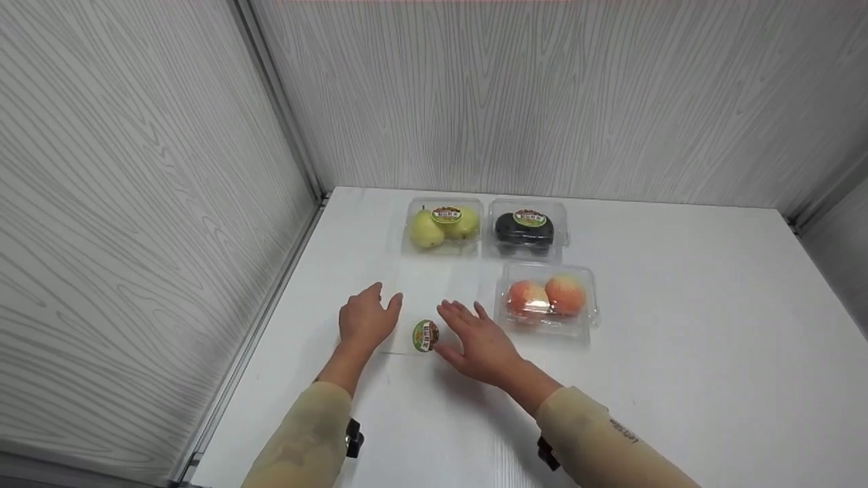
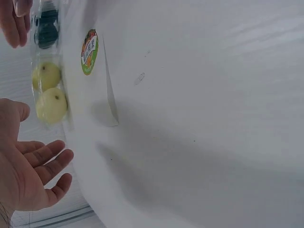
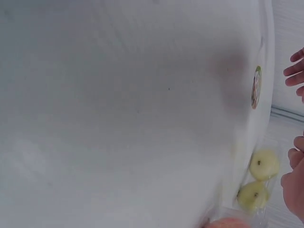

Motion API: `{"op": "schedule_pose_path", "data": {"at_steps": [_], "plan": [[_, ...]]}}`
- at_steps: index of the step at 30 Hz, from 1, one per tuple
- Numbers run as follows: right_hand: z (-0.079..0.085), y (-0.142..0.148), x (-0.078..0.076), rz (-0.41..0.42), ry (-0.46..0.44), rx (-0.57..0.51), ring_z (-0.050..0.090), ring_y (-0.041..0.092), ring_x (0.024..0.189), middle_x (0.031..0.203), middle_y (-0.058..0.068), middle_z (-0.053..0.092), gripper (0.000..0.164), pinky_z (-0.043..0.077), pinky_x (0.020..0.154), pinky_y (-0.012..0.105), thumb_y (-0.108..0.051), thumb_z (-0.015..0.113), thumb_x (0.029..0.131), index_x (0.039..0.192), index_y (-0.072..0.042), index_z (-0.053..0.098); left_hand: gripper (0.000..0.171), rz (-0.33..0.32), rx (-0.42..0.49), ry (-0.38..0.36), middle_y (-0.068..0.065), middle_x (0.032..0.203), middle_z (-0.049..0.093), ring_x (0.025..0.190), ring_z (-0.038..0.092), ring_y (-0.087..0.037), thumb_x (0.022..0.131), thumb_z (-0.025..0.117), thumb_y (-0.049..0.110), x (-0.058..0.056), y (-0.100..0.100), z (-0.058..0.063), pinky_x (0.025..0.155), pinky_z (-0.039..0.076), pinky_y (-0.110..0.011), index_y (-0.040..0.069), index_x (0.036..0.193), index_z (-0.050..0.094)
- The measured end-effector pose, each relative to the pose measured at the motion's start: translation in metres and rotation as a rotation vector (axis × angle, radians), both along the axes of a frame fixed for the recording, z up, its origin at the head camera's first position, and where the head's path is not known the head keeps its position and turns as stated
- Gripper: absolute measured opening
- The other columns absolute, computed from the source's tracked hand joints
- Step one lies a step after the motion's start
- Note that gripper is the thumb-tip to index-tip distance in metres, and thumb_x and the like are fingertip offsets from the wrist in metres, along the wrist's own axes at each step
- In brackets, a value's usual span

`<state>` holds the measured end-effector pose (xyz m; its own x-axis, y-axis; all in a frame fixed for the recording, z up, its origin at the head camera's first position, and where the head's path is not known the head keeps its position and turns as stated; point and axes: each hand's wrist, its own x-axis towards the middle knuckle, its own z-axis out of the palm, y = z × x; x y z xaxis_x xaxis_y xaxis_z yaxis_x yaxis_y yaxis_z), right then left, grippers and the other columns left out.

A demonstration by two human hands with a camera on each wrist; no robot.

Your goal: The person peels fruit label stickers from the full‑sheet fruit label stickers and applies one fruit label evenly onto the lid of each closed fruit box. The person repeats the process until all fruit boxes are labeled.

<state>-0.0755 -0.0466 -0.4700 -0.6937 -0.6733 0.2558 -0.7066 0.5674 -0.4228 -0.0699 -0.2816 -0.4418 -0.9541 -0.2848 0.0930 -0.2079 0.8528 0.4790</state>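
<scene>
An oval fruit label (image 1: 425,335) in green, red and white lies on a thin white sheet (image 1: 400,344) on the table, between the two hands. One edge of that sheet lifts slightly in the left wrist view. My left hand (image 1: 366,318) is just left of the label, its fingers relaxed and holding nothing. To the label's right is my right hand (image 1: 480,346), fingers extended, with the thumb tip close by the label's edge. In the left wrist view, the left hand (image 2: 28,175) shows loosely bent fingers above the table.
A clear plastic box of pears (image 1: 427,230) stands at the back, beside a clear box of dark fruit (image 1: 524,232). Both carry oval labels. Nearer, right of the right hand, sits a clear box of peaches (image 1: 565,295) with no label visible. Panel walls (image 1: 475,102) border the white table.
</scene>
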Motion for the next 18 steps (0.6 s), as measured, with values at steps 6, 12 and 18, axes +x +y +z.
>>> {"op": "schedule_pose_path", "data": {"at_steps": [6,12,18], "plan": [[-0.011,-0.012,0.002,0.028,-0.028,0.116,0.048,0.031,0.148,0.158,0.013,0.053,0.061,0.027,0.124,0.058,-0.04,0.064,0.105,0.154,-0.004,0.054,0.061,0.001,0.007,-0.065,-0.022,0.135,0.069,0.127,0.065,-0.041,0.105,0.061,0.041,0.0,0.003,-0.009,0.109,0.048,-0.055,-0.006,0.144,0.06],[-0.02,-0.015,0.001,0.039,-0.034,0.154,0.051,0.032,0.145,0.155,0.013,0.056,0.06,0.03,0.122,0.06,-0.038,0.065,0.105,0.152,-0.003,0.056,0.061,0.013,0.018,-0.09,-0.023,0.141,0.065,0.132,0.061,-0.043,0.104,0.063,0.04,-0.001,0.009,-0.013,0.11,0.047,-0.055,-0.006,0.144,0.061],[-0.023,-0.017,-0.001,0.036,-0.035,0.159,0.051,0.034,0.145,0.155,0.017,0.056,0.058,0.03,0.121,0.062,-0.036,0.067,0.104,0.15,-0.002,0.057,0.061,0.021,0.048,-0.117,-0.023,0.143,0.064,0.133,0.06,-0.044,0.104,0.062,0.04,-0.001,0.011,-0.016,0.111,0.047,-0.054,-0.006,0.144,0.06]]}}
